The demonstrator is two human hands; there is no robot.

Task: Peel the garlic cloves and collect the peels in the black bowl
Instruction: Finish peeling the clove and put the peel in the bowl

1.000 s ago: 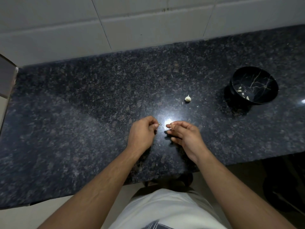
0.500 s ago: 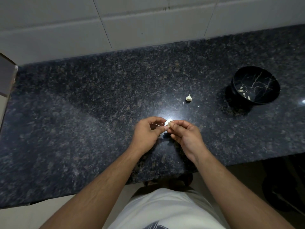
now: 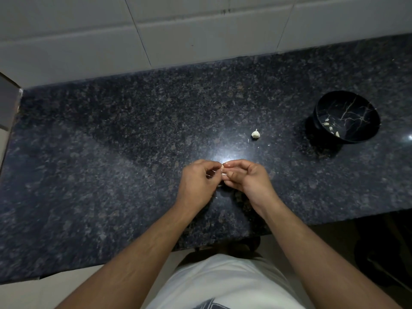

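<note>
My left hand (image 3: pixel 197 182) and my right hand (image 3: pixel 246 178) meet fingertip to fingertip just above the dark granite counter (image 3: pixel 111 152). Between them they pinch a small pale garlic clove (image 3: pixel 223 170), mostly hidden by the fingers. A second garlic piece (image 3: pixel 255 134) lies alone on the counter beyond my hands, with tiny skin flecks beside it. The black bowl (image 3: pixel 321 105), veined with white lines, stands at the far right and holds several pale peel scraps (image 3: pixel 331 128).
A white tiled wall (image 3: pixel 200 30) runs along the back of the counter. The counter's front edge crosses just below my wrists, with dark floor beyond it on the right. A grey ledge (image 3: pixel 6 103) borders the left end.
My hands have closed together: a second ago the fingertips were slightly apart, now they touch around the clove. The bowl and the loose garlic piece have stayed put.
</note>
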